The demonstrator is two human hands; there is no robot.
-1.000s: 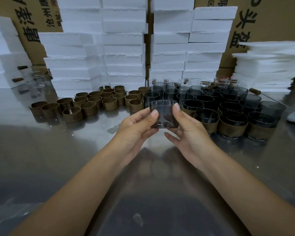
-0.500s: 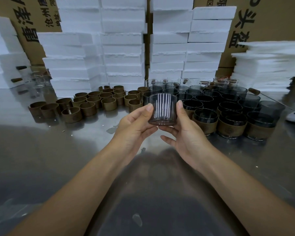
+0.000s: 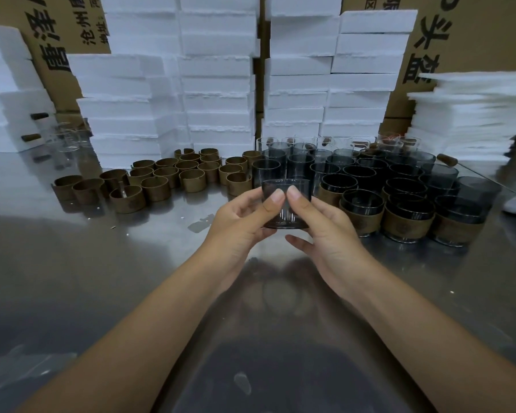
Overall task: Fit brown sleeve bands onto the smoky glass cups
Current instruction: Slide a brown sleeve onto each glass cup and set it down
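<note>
Steel worktop point(image 3: 72, 278), reflective. We hold one bare smoky glass cup point(image 3: 283, 217) upright, clear of the surface, between both hands. Left hand point(image 3: 239, 225) and right hand point(image 3: 331, 231) each pinch it, thumbs side by side on the near wall. Loose brown sleeve bands point(image 3: 158, 186) cluster beyond and left of the left hand. Unbanded smoky cups point(image 3: 352, 174) stand beyond the hands, and banded cups point(image 3: 405, 222) just right of the right hand. White foam blocks point(image 3: 218, 84) and cardboard cartons point(image 3: 474, 31) are stacked farthest back.
</note>
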